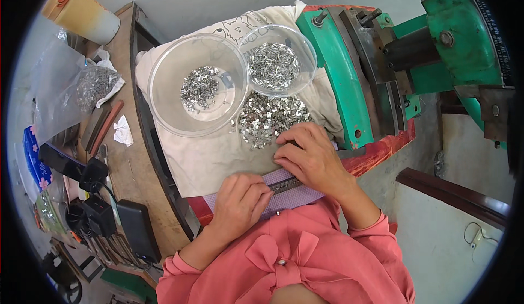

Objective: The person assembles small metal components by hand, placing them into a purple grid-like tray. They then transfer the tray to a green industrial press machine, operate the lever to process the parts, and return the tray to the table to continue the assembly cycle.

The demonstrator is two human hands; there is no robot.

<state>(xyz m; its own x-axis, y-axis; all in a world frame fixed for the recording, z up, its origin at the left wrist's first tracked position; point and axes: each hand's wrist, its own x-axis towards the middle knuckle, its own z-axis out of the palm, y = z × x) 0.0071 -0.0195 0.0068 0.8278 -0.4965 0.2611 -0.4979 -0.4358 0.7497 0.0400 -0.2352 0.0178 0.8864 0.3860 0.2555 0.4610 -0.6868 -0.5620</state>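
Note:
A narrow dark metal strip (286,185) with small pieces along it lies on a lilac checked cloth (271,208) close to my body. At its left end is my left hand (240,203), fingers curled and pressed together; anything between the tips is hidden. My right hand (310,155) hangs over the strip's other end, its thumb and fingers pinched at the near edge of a heap of small shiny metal pieces (267,119). What sits in that pinch is too small to make out. The heap rests on a pale cloth (191,159).
Behind the heap stand a large clear tub (159,115) with metal bits and a smaller clear bowl (309,74) of thin metal pins. A green press (349,93) rises on the right. On the left, a wooden table (128,181) carries a plastic bag (63,88) and black adapters (139,230).

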